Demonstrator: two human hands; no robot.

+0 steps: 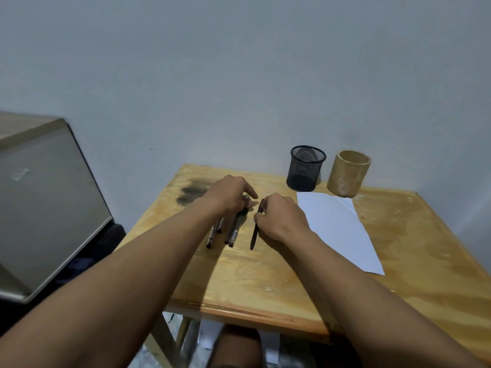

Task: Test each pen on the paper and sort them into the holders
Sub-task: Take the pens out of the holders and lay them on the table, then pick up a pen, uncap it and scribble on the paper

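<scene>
Several pens (233,231) lie side by side on the wooden table (252,282), partly under my left hand (228,195), which rests on their far ends with fingers curled. To their right, my right hand (279,219) pinches a single dark pen (253,239) that still touches the table. A white sheet of paper (337,227) lies to the right of my right hand. Behind it stand an empty black mesh holder (305,168) and an empty bamboo holder (348,173).
A dark stain (191,192) marks the table's far left corner. The table stands against a grey wall. A beige cabinet or box (45,203) stands to the left of the table. My knee (236,346) shows below the front edge.
</scene>
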